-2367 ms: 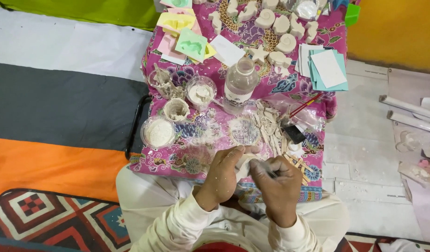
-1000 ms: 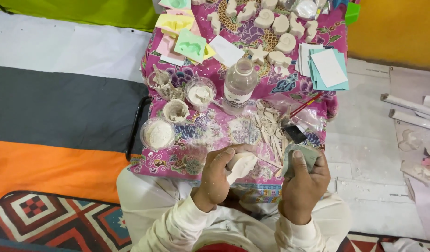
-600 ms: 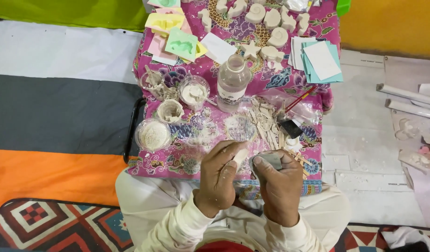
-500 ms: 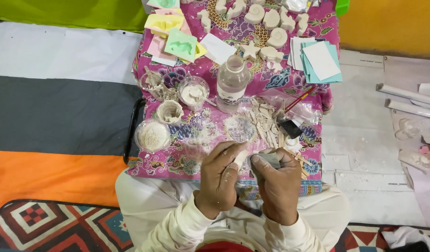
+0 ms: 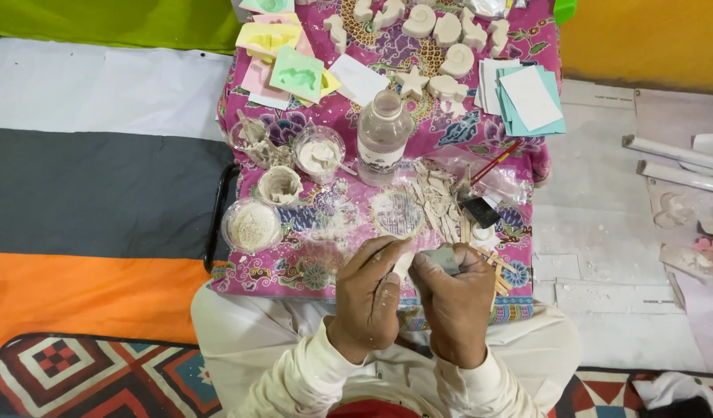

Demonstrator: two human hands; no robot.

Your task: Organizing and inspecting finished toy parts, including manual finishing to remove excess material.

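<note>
My left hand grips a small white plaster piece at the near edge of a low table covered in pink patterned cloth. Close beside it, my right hand pinches a small grey sanding piece against the plaster piece. Both hands are dusted white and touch each other over my lap. Most of the plaster piece is hidden by my fingers.
On the cloth stand a clear plastic bottle, several cups of plaster, coloured moulds, white plaster casts, a stack of paper sheets, plaster scraps and wooden sticks. White strips lie on the floor at right.
A second ago my hands were apart, the right one holding the grey piece off to the right. It has come back left against the plaster piece.
</note>
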